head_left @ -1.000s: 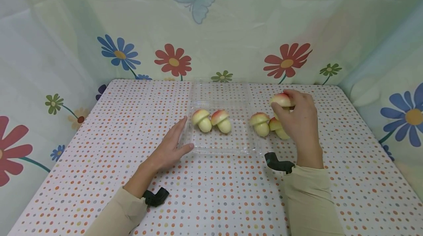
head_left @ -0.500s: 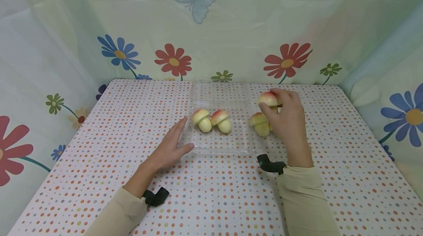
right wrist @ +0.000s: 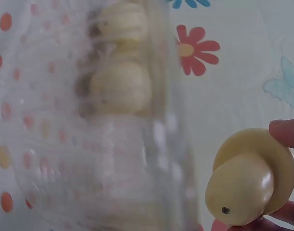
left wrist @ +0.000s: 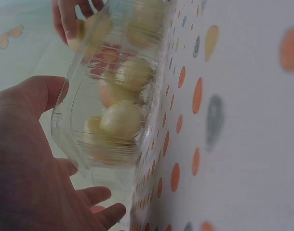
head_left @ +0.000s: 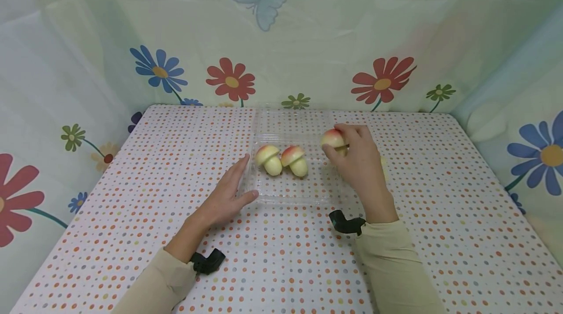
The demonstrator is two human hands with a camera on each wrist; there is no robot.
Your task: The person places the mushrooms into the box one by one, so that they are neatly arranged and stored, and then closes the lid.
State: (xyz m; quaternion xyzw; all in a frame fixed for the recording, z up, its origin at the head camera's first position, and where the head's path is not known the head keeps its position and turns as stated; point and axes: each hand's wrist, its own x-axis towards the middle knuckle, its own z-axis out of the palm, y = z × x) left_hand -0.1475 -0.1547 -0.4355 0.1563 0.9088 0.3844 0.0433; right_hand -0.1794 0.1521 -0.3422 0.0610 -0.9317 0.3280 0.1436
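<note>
My right hand (head_left: 361,162) pinches a toy mushroom (head_left: 333,139) by its red-tinged cap, above the right side of a clear plastic clamshell box (head_left: 281,197). In the right wrist view the held mushroom (right wrist: 243,183) shows its pale round stem. Two more mushrooms, a left one (head_left: 269,160) and a right one (head_left: 295,161), lie side by side inside the box. At the box's left wall rests my left hand (head_left: 226,194), fingers extended; in the left wrist view its thumb (left wrist: 53,91) touches the rim.
The box lid (head_left: 292,121) lies folded back behind it. Right of the box, my right hand mostly hides more mushrooms; a sliver of yellow shows beside the wrist. A dotted cloth (head_left: 281,265) covers the table, and a flowered curtain (head_left: 308,35) hangs behind.
My right hand has moved left with its mushroom, from above the mushrooms on the cloth to above the box's right side. The left hand has stayed in place.
</note>
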